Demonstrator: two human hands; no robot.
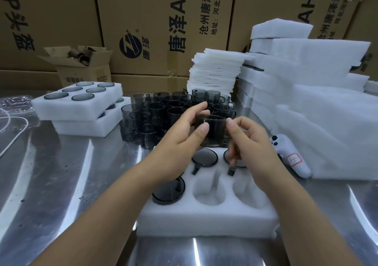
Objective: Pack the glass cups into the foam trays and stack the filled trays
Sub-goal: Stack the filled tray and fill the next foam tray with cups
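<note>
Both hands hold one smoky glass cup (213, 130) over the foam tray (204, 222), toward its 12 o'clock edge. The left hand (180, 134) has its fingers spread round the cup, thumb on the near wall. The right hand (251, 143) has curled fingers pinching its 3 o'clock side.

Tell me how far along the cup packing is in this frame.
Done: two stacked trays sit far left, the top one full, and the front tray shows three seated cups. In hand: the left hand and right hand hold one glass cup above it. Left: two empty pockets in front, plus many loose cups behind, then stacking this tray.
</note>
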